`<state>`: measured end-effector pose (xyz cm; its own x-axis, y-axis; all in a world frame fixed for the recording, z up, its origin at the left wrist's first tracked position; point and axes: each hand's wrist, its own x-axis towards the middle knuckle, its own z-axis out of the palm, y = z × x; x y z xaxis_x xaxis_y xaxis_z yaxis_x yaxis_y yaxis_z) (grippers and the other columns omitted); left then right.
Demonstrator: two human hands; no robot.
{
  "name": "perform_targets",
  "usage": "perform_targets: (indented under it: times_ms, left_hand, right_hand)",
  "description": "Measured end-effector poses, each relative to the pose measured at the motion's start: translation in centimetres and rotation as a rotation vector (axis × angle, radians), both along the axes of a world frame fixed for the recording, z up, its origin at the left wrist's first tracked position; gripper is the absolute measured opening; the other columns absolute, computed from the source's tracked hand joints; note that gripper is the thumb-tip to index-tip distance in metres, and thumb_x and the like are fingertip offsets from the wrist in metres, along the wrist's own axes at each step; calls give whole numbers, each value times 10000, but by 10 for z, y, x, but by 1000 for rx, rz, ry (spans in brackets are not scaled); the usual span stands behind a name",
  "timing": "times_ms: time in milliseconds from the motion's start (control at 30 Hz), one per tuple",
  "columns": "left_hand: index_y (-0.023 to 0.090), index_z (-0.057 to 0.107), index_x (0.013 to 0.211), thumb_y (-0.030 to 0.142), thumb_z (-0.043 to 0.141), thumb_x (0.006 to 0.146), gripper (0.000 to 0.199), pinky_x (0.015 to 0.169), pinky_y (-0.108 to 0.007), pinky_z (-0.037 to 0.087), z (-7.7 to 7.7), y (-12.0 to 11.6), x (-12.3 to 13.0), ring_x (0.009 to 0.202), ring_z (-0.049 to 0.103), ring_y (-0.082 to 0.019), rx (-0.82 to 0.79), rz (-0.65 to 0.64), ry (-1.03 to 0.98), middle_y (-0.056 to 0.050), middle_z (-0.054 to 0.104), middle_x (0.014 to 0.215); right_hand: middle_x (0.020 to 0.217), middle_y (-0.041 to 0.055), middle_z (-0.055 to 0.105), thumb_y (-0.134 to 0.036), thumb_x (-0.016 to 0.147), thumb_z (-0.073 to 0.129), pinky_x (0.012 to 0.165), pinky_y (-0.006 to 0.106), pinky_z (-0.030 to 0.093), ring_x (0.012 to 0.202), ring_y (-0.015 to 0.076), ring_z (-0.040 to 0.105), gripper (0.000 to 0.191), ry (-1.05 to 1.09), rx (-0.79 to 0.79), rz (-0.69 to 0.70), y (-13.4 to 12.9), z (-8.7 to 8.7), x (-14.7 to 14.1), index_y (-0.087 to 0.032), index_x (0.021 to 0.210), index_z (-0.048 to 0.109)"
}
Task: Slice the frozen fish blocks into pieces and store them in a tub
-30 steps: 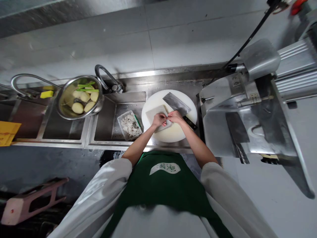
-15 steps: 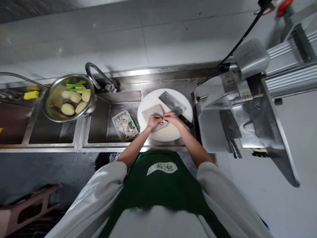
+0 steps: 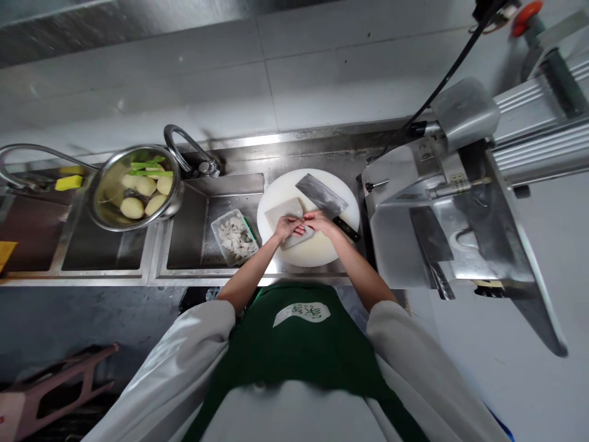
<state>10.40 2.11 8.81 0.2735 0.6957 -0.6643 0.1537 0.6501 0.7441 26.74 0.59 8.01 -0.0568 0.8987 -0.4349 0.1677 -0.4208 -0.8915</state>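
A pale, flat slab of food (image 3: 281,212), whose kind I cannot make out, lies on the round white cutting board (image 3: 317,255). My left hand (image 3: 289,228) rests over its near part with fingers curled onto it. From the other side my right hand (image 3: 318,221) meets it, fingertips pinched at the slab's edge close to the left fingers. What exactly sits between the fingertips is too small to see. A cleaver (image 3: 321,193) lies flat behind my right hand, its black handle pointing toward the right edge of the board.
Left of the board, a plastic tub (image 3: 223,248) holds pale cut pieces. A steel bowl (image 3: 103,212) with peeled potatoes and green stalks stands beside the faucet (image 3: 191,144). A slicing machine (image 3: 396,239) fills the right side, with another cleaver (image 3: 430,236) lying on it.
The camera view has tilted slightly, so the surroundings sit a little lower. Both hands stay at the slab, with only small finger movement.
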Motion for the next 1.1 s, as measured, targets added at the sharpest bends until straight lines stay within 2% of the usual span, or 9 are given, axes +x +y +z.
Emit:
perform_targets:
  times_ms: [167, 300, 367, 433, 533, 667, 833, 933, 1100]
  left_hand:
    - [56, 715, 824, 257, 838, 869, 240, 582, -275, 618, 0, 5, -3, 608, 723, -170, -21, -19, -48, -106, 735, 711]
    - [74, 706, 859, 251, 881, 806, 255, 647, -285, 616, -1, -2, -5, 669, 723, -170, 36, -62, -53, -87, 728, 740]
    - [96, 714, 883, 266, 898, 771, 274, 671, -269, 594, -2, -13, -6, 678, 692, -148, 194, -109, -9, -60, 713, 759]
    - [125, 739, 904, 267, 921, 721, 295, 717, -248, 566, -3, -25, -7, 719, 653, -134, 428, -200, 64, -44, 701, 813]
    - [159, 771, 925, 256, 919, 695, 290, 747, -229, 515, -5, -37, -10, 739, 591, -132, 669, -306, 195, -19, 668, 818]
    - [160, 785, 924, 350, 872, 756, 268, 685, -224, 459, -9, -30, -14, 660, 528, -119, 644, -391, 180, 3, 638, 742]
    - [151, 790, 850, 433, 923, 671, 360, 643, -215, 441, -12, -14, -20, 634, 516, -110, 553, -443, 68, 1, 648, 718]
    - [137, 786, 839, 409, 941, 642, 370, 625, -207, 433, -9, -14, -19, 613, 508, -97, 542, -421, 49, 3, 650, 705]
    - [124, 767, 813, 345, 912, 681, 296, 620, -207, 430, -7, -18, -15, 611, 515, -97, 575, -340, 81, -1, 635, 685]
  right_hand:
    - [715, 32, 741, -372, 651, 884, 705, 272, 575, 757, 206, 711, 263, 117, 45, -22, -15, 10, -2, -167, 765, 766]
    - [760, 44, 758, -385, 715, 894, 748, 322, 616, 763, 220, 728, 286, 174, -56, -113, -33, 7, 7, -153, 843, 786]
    - [740, 48, 746, -354, 784, 857, 732, 332, 632, 700, 199, 722, 238, 196, -138, -187, -43, 2, 9, -140, 838, 768]
    - [724, 47, 737, -298, 810, 839, 731, 332, 643, 665, 182, 719, 186, 229, -192, -256, -50, -4, 8, -137, 833, 749]
    - [759, 37, 752, -257, 778, 857, 792, 322, 646, 697, 164, 731, 174, 314, -187, -281, -58, -11, 4, -142, 860, 755]
    - [863, 43, 787, -335, 693, 917, 848, 325, 637, 763, 170, 746, 311, 407, -106, -263, -65, -19, 2, -154, 898, 769]
    - [914, 66, 795, -472, 617, 952, 825, 352, 641, 778, 197, 751, 467, 361, -45, -284, -69, -24, -2, -155, 904, 765]
    - [929, 79, 798, -510, 590, 957, 805, 367, 643, 771, 211, 751, 524, 327, -25, -312, -69, -24, -7, -150, 920, 767]
    - [902, 84, 803, -505, 579, 959, 819, 370, 647, 734, 206, 747, 536, 337, -26, -374, -67, -25, -13, -140, 928, 778]
